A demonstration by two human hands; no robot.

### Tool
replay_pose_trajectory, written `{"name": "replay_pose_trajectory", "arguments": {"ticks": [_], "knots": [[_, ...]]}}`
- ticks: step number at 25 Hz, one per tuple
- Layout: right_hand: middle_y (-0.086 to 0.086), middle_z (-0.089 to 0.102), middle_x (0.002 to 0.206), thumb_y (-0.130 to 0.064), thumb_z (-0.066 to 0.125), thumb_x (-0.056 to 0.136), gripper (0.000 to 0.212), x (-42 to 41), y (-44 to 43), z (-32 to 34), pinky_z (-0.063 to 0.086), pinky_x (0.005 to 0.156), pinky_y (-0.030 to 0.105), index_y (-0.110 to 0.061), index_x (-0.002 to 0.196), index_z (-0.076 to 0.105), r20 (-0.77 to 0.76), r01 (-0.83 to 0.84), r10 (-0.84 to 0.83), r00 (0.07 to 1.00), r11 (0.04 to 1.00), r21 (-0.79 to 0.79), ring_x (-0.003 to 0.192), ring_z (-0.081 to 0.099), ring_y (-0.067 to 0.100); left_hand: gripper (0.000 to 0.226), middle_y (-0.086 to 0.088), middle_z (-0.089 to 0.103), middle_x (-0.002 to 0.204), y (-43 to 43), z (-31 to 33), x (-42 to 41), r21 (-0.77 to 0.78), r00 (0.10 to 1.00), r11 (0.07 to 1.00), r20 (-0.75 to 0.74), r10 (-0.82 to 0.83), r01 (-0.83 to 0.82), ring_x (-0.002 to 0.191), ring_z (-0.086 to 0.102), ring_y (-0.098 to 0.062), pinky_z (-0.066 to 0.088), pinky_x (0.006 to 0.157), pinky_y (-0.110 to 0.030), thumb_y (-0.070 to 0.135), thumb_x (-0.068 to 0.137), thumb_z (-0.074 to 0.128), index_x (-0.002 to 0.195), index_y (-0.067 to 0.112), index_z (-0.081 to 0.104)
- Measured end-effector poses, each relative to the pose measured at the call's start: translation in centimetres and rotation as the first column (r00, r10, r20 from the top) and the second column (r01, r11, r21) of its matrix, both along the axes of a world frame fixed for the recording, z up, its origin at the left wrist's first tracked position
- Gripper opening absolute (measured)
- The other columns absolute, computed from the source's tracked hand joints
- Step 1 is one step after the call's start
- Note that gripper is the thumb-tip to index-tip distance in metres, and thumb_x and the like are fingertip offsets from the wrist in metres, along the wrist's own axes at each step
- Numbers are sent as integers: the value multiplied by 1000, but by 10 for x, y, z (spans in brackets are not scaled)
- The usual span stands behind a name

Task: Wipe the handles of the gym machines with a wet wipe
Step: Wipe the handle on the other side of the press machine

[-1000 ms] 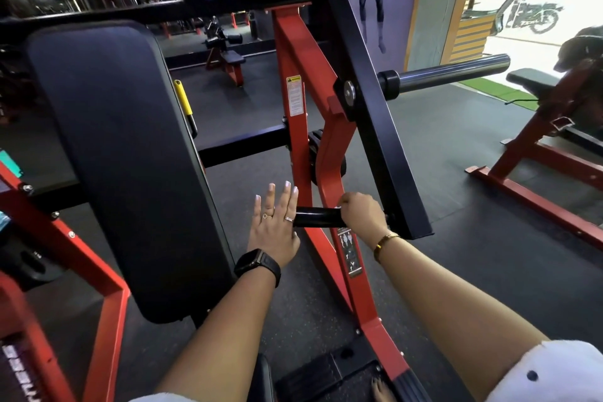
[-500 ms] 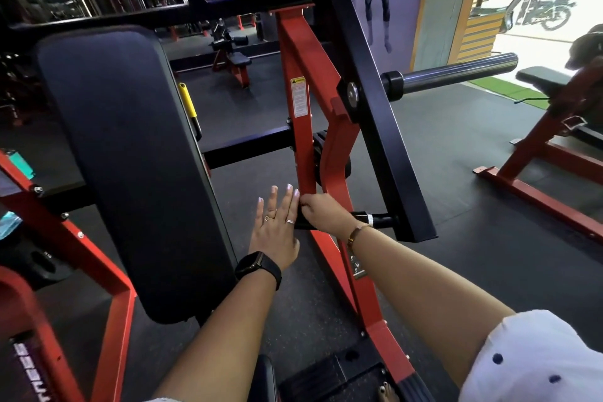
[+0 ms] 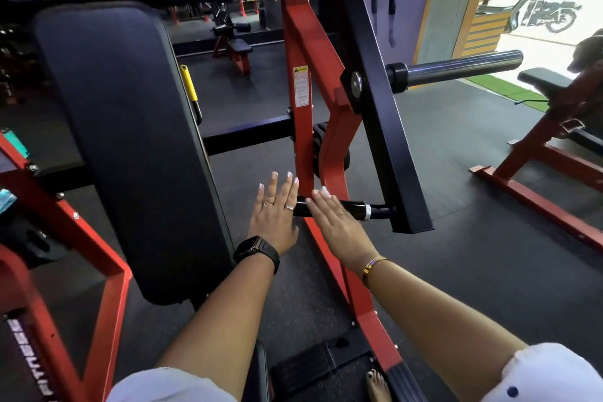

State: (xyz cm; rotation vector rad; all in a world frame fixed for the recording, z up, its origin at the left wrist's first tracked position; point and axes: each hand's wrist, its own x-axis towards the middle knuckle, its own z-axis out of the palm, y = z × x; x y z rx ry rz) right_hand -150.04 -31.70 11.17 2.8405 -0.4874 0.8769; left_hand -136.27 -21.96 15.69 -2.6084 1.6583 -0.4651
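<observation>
Honestly, right hand (image 3: 339, 222) lies flat, fingers straight, over the black handle (image 3: 354, 207); left hand (image 3: 274, 217) is flat too, at its end. No wipe visible. I'd wrap round and twist.

Floor: a dark grey speckled rubber mat floor (image 3: 456, 254) is spread beneath and around the left hand (image 3: 272, 219) and the right hand (image 3: 339, 222).
Main frame: a red painted steel machine frame (image 3: 355, 287) is planted on it, directly under the right hand.
Foot plate: a black ribbed tread plate (image 3: 306, 365) is set nearer than both hands.
Foot: a bare foot with dark toenails (image 3: 378, 382) is seen beside that plate.
Right side: a second red steel frame foot (image 3: 538, 192) rests well right of the right hand.
Far side: a small red-and-black bench (image 3: 235, 52) stands far beyond the left hand.
Turf: a green turf strip (image 3: 509, 91) is laid far beyond the right hand.
</observation>
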Motion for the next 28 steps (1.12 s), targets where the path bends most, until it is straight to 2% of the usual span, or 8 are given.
{"name": "replay_pose_trajectory", "arguments": {"ticks": [5,10,12,15,16,18,23,28], "knots": [[18,20,155,12,32,87,63,-20,-22,-8,19,117,41,-2,148,26,-145,-70,52,988,990,-122,145,16,28,90,1,-22,158,-1,1,2,16,1000,1000,-2,-19,19,130,-45,-23,-22,112,-43,30,90,48,145,19,-23],[5,31,153,13,53,84,70,-50,-12,-24,26,112,30,-11,146,35,117,166,-210,971,937,307,142,27,19,88,1,-18,159,-2,-1,2,8,999,1000,-41,-20,20,132,-43,-24,-17,116,-44,30,88,47,150,20,-14],[4,50,141,3,49,91,49,-37,18,-28,38,108,32,-15,136,51,289,125,-431,855,711,692,130,46,19,88,2,-18,159,-3,-1,4,3,998,999,-50,-33,33,131,-44,-24,-18,116,-44,30,88,47,150,20,-14],[14,63,121,-5,39,95,33,-9,47,-30,48,92,31,-11,117,63,148,-212,-836,528,39,977,111,60,27,88,1,-16,159,-1,-1,5,4,997,999,-54,-47,47,130,-45,-23,-20,114,-43,29,87,49,151,20,-10],[19,61,123,-6,33,97,34,-2,49,-31,48,90,29,-5,117,60,63,-429,-871,488,-176,886,112,59,31,88,1,-16,159,0,0,5,5,997,999,-55,-49,49,130,-45,-23,-20,114,-43,29,87,49,151,20,-10],[23,56,126,-6,30,100,34,5,36,-24,48,94,29,8,126,49,10,-691,-886,463,-354,631,116,57,34,88,0,-18,159,0,1,6,13,997,998,-48,-55,56,130,-45,-23,-21,113,-43,30,87,49,151,20,-11],[20,59,120,10,34,92,34,18,5,0,49,96,39,2,122,49,130,-927,-927,351,-324,190,107,61,29,87,2,-18,159,2,2,7,29,996,997,-55,-65,67,127,-48,-21,-25,111,-42,28,87,48,151,20,-10],[13,62,91,14,38,89,29,59,47,22,56,81,28,-4,96,58,253,-790,-752,609,-546,281,84,61,20,83,1,-13,160,0,4,9,31,992,994,-78,-98,100,130,-43,-21,-24,111,-41,33,90,47,152,19,-6]]}}
